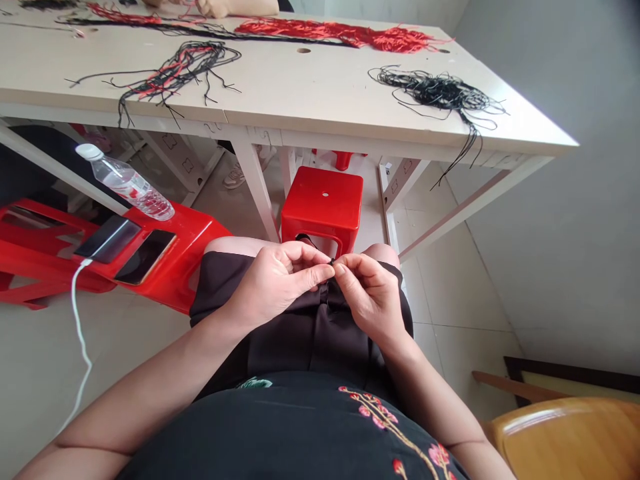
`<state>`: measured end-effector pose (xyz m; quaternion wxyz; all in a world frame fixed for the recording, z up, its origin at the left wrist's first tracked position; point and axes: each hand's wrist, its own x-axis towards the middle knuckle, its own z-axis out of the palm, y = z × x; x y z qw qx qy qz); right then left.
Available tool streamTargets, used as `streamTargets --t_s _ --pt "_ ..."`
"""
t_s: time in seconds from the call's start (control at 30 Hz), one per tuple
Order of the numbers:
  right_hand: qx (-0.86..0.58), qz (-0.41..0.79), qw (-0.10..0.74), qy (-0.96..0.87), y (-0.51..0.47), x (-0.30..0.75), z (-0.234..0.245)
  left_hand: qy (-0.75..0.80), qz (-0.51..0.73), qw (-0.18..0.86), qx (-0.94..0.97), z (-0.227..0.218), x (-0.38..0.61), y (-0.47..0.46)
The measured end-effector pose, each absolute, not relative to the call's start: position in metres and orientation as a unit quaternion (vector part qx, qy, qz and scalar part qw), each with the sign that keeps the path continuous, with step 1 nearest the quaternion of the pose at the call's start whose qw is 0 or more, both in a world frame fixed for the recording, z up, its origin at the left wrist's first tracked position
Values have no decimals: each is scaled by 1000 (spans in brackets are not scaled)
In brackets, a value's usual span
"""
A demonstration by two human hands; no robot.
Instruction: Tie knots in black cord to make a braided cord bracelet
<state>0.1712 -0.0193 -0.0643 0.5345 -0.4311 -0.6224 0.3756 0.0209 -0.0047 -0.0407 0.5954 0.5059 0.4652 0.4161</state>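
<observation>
My left hand [280, 277] and my right hand [367, 293] meet above my lap, fingertips pinched together. Between them runs a thin black cord [311, 241], which loops up a little above my left fingers. Both hands are closed on it. My knees and dark shorts lie just beneath. The part of the cord inside the fingers is hidden.
A pale table [280, 87] ahead carries a black cord tangle [440, 90], mixed red and black cords [175, 67] and red cords [350, 33]. A red stool [323, 200] stands under it. Left: water bottle [125, 183], two phones [125, 247], white cable [80, 327]. A wooden chair [565, 437] is at right.
</observation>
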Motion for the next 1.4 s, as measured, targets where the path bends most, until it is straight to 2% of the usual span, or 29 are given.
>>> streamTargets --t_s 0.23,0.4,0.53,0.67,0.8,0.97,1.2,1.4 --pt "-413 332 524 -667 -22 174 -64 482 411 586 507 -39 22 -4" --pt "-418 305 500 -694 -24 175 -67 501 435 509 549 -41 22 -6" --pt "-407 346 518 -668 -20 177 -73 495 422 488 582 -42 21 -8" --pt "-367 404 489 -680 -14 179 -71 481 399 507 594 -39 22 -11" --pt "-405 302 483 -715 -11 181 -65 486 390 492 608 -38 23 -12" --pt "-429 215 476 -737 -12 181 -64 485 365 534 588 -40 24 -10" --pt "-446 184 507 -715 -11 177 -64 479 367 648 465 -34 27 -7" --pt "-450 181 540 -688 -10 176 -63 459 384 677 429 -31 28 -8"
